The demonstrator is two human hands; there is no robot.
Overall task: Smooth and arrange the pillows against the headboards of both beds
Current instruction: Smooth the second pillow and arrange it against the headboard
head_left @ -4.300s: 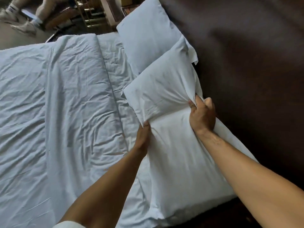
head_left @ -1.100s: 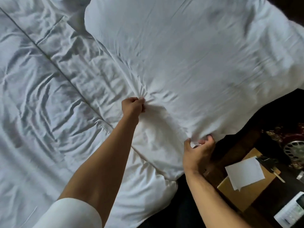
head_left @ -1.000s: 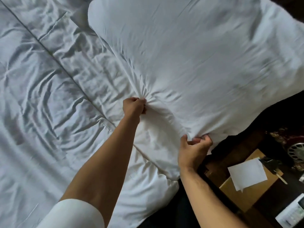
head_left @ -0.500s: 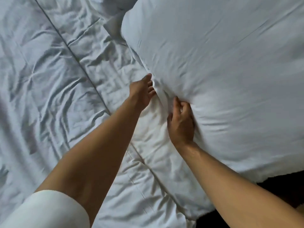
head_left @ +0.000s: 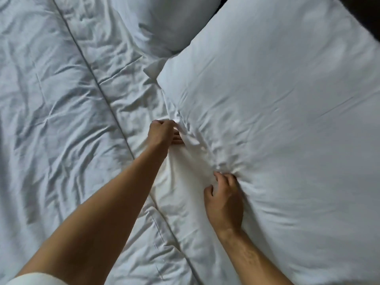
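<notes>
A large white pillow (head_left: 277, 103) fills the right half of the view, lying on the bed. My left hand (head_left: 163, 133) pinches a fold of its pillowcase along the near left edge. My right hand (head_left: 225, 199) presses curled fingers into the bunched fabric of the same edge, lower down. A second white pillow (head_left: 164, 23) lies beyond it at the top, partly tucked behind the first one's corner.
A wrinkled white duvet (head_left: 51, 120) with a thin grey seam line covers the left side of the bed. A sliver of dark headboard (head_left: 368, 19) shows at the top right corner.
My view has pulled back and the pillow now sits farther right. My hands have spread apart along its edge: the left now pinches the fabric, the right has moved lower.
</notes>
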